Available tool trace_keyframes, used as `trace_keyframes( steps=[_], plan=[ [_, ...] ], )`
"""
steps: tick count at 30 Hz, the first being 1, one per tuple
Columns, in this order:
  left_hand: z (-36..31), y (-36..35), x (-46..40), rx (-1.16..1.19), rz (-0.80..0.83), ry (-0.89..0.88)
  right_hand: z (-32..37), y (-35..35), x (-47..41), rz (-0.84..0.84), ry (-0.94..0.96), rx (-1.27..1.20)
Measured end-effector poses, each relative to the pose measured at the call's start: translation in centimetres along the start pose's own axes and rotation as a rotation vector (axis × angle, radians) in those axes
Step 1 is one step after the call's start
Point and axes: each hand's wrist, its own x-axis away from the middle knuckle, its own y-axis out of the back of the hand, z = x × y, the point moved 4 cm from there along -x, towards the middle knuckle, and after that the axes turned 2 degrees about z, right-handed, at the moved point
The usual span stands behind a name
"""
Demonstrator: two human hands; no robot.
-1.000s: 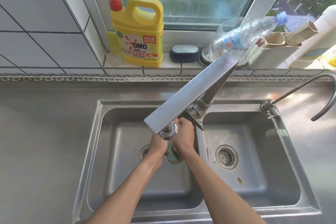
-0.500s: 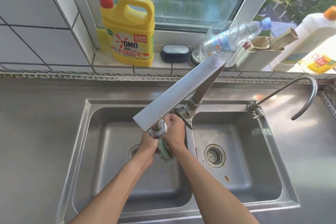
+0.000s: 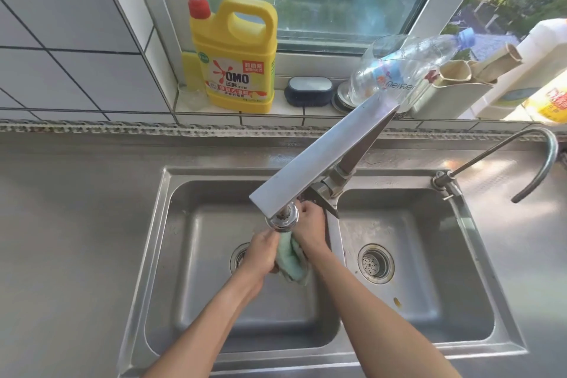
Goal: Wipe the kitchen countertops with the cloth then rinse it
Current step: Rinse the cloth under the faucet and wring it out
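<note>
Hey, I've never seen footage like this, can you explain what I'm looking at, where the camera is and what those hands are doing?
The camera sits on a person's head, looking down at their own bare arms. No robot here. Below is a steel double sink. Both hands work over the left basin: the left hand and right hand grip a green cloth under the square faucet. On the windowsill behind stand a yellow OMO detergent jug, a dark scrubbing brush and a clear plastic bottle. A thin curved tap rises at the right.

Two basins (image 3: 196, 270) (image 3: 429, 270), two faucets (image 3: 319, 159) (image 3: 534, 156) (one cloth (image 3: 291, 261)), two hands (image 3: 260, 255) (image 3: 310, 228).
</note>
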Motion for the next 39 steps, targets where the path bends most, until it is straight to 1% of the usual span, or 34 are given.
trace_keyframes(
  steps=[1, 4, 5, 7, 8, 9, 11, 12, 13, 14, 15, 17, 20, 22, 24, 26, 28, 30, 31, 33, 34, 37, 39],
  plan=[
    [0.2, 0.7, 0.2, -0.038, -0.03, -0.002, -0.4, 0.0, -0.4, 0.065, -0.055, -0.117],
    [0.9, 4.0, 0.2, -0.152, -0.192, -0.009, -1.5, 0.1, -0.2, 0.275, -0.214, -0.48],
    [1.2, 4.9, 0.3, -0.209, -0.228, -0.007, -1.6, 0.3, 0.0, 0.336, -0.233, -0.531],
    [1.5, 5.7, 0.0, -0.277, -0.233, 0.0, -1.4, 0.2, 0.4, 0.474, -0.245, -0.543],
    [1.5, 5.7, -0.3, -0.252, -0.197, -0.012, -1.2, 0.0, 0.8, 0.547, -0.253, -0.535],
    [1.1, 5.4, -0.4, -0.211, -0.126, -0.034, -0.9, -0.2, 1.3, 0.603, -0.257, -0.516],
    [0.0, 4.5, -0.4, -0.147, 0.101, -0.074, -0.5, -0.4, 2.1, 0.66, -0.255, -0.469],
    [-0.3, 4.1, -0.2, -0.14, 0.208, -0.062, -0.4, -0.5, 2.3, 0.684, -0.259, -0.468],
    [-0.7, 3.8, 0.0, -0.148, 0.279, -0.049, -0.4, -0.7, 2.4, 0.713, -0.275, -0.473],
    [-1.0, 3.7, 0.2, -0.167, 0.307, -0.047, -0.3, -0.7, 2.6, 0.738, -0.298, -0.476],
    [-1.3, 3.7, 0.3, -0.186, 0.298, -0.051, -0.2, -0.8, 2.6, 0.75, -0.315, -0.47],
    [-1.9, 3.8, 0.3, -0.219, 0.218, -0.069, -0.3, -0.6, 2.3, 0.716, -0.311, -0.42],
    [-2.0, 4.4, 0.2, -0.2, 0.117, -0.062, -1.2, 0.2, 1.6, 0.595, -0.288, -0.38],
    [-1.7, 4.6, 0.6, -0.103, 0.115, -0.039, -2.4, 0.4, 1.6, 0.539, -0.317, -0.394],
    [-1.1, 4.9, 0.9, 0.041, 0.136, 0.001, -3.8, 0.0, 2.0, 0.512, -0.366, -0.409],
    [-0.2, 5.3, 0.9, 0.212, 0.156, 0.028, -5.2, -0.9, 3.0, 0.543, -0.434, -0.417],
    [0.4, 5.7, 0.9, 0.338, 0.169, 0.025, -6.0, -1.9, 4.4, 0.659, -0.496, -0.461],
    [0.7, 6.0, 1.0, 0.384, 0.174, 0.02, -6.2, -2.6, 5.6, 0.752, -0.531, -0.581],
    [0.7, 6.2, 1.1, 0.38, 0.174, 0.019, -6.1, -2.7, 5.9, 0.746, -0.535, -0.652],
    [0.9, 6.7, 1.4, 0.358, 0.192, 0.031, -5.6, -2.5, 6.1, 0.677, -0.511, -0.768],
    [1.1, 7.0, 1.5, 0.356, 0.209, 0.052, -5.4, -2.3, 5.9, 0.636, -0.477, -0.781],
    [2.0, 7.4, 1.5, 0.401, 0.276, 0.208, -4.4, -1.2, 4.9, 0.502, -0.333, -0.709],
    [2.8, 7.3, 1.4, 0.423, 0.272, 0.323, -3.7, -0.6, 4.4, 0.472, -0.254, -0.671]
  ],
)
